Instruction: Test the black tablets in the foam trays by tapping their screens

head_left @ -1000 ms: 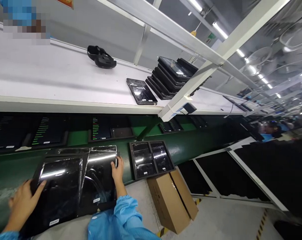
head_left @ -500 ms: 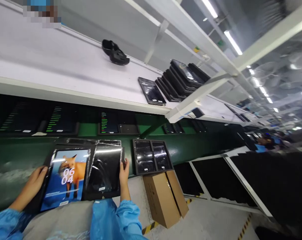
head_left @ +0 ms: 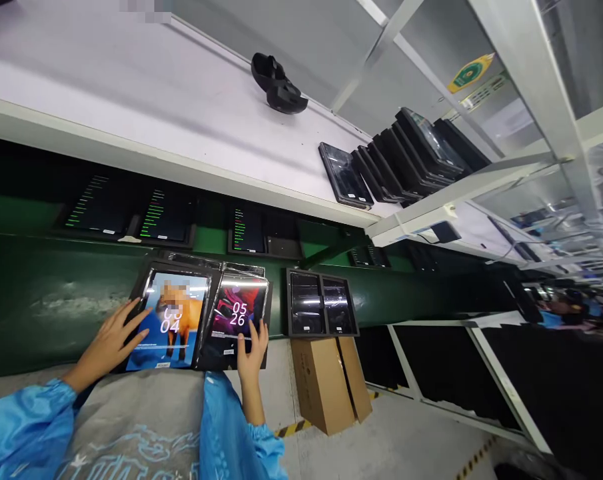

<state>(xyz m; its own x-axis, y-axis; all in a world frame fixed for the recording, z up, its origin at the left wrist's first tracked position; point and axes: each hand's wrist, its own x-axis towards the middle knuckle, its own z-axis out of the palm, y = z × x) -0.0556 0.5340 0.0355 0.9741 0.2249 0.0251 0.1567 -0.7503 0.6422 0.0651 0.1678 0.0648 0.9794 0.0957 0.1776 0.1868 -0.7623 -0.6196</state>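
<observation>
Two tablets lie side by side in a dark tray (head_left: 202, 333) at the near edge of the green bench. The left tablet (head_left: 184, 313) is lit, with a fox picture and large clock digits. A red and black wallpaper with "05 26" glows on the right tablet (head_left: 224, 323). My left hand (head_left: 108, 343) rests with spread fingers over the left tablet's left edge, fingertips on or just above its screen. Over the lower right part of the other screen, my right hand (head_left: 252, 350) has its fingers apart; whether they touch the glass I cannot tell.
Right of my tray, another tray (head_left: 288, 300) holds two dark tablets. A cardboard box (head_left: 321, 387) stands below it. Under the white shelf (head_left: 181, 160), several tablets (head_left: 166, 217) show green text lines. On the shelf are a tablet stack (head_left: 406, 157) and a black strapped object (head_left: 280, 87).
The right tablet's screen has gone from dark to lit. Both hands have gone from holding the tray's sides to lying spread over the tablets. The view has shifted.
</observation>
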